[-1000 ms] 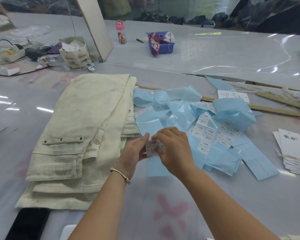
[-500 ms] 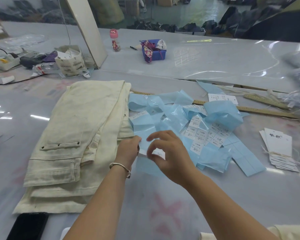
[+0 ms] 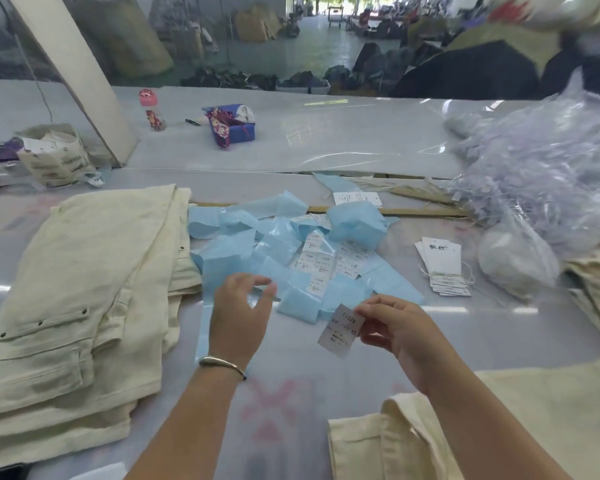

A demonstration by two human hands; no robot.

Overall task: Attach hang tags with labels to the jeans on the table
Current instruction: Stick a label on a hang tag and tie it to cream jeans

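Bare forearms — silver bangle (image 3: 222, 362) on left wrist

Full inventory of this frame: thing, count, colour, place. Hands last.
jeans stack: several pairs, cream, folded, table left
jeans: one, cream, near right edge
backing strips: a heap, light blue, table centre
label stickers: several, white, on the heap
peeled label: one, white, held above the table
hang tags: one stack, white, with strings, right of heap
ruler: one, wooden, behind heap
plastic bags: a pile, clear, far right
box: one, blue, far table
bottle: one, pink cap, left of box
left hand: fingers loosely spread, holding nothing, over the strips
right hand: pinches peeled label
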